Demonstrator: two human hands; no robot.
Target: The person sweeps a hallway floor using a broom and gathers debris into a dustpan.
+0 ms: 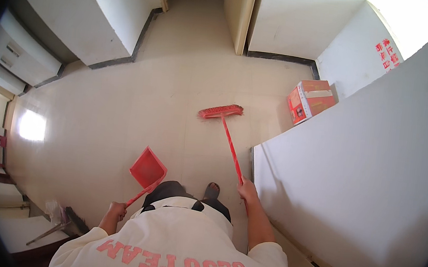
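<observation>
My right hand (247,189) grips the long red handle of a broom (221,111). The broom's red bristle head lies on the pale floor (122,103) ahead of me, with a little dark matter by its bristles. Lower left, my left hand (118,210) is closed around the handle of a red dustpan (149,168). The pan is beside my leg, its wide edge pointing forward and to the left; whether it touches the floor I cannot tell. No dirt can be made out in it.
A red and white cardboard box (313,99) stands by the wall at the right. A white wall (354,149) runs close along my right side. Ahead is a doorway with an open door (238,13). At the lower left lie a dark brush (76,220) and a clear plastic bag (54,211).
</observation>
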